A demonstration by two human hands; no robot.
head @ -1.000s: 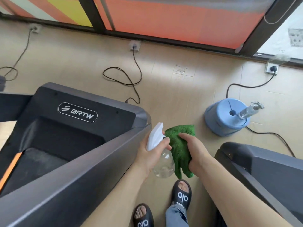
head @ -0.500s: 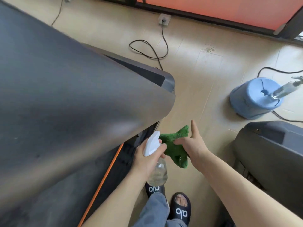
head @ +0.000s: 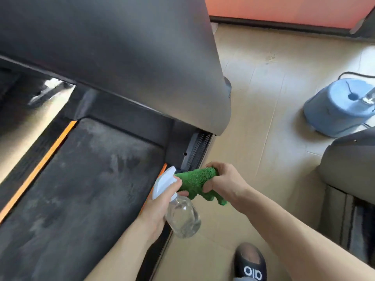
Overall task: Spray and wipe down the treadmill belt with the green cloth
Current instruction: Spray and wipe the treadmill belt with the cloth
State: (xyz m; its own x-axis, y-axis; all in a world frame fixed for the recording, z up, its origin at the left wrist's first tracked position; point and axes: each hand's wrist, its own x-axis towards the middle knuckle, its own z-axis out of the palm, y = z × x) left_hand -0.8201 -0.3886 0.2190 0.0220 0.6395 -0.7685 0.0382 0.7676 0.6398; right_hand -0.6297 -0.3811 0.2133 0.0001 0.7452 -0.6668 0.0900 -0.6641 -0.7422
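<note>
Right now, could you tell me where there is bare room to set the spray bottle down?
The belt between its orange stripes lies bare. So does the floor between treadmill and blue bucket. It is crowded where both hands meet: left hand holding spray bottle, right hand gripping green cloth.

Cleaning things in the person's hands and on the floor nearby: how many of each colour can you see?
Green: 1, the green cloth held by the right hand
Clear with white: 1, the spray bottle held by the left hand
Blue: 1, the upturned bucket
Total: 3
</note>
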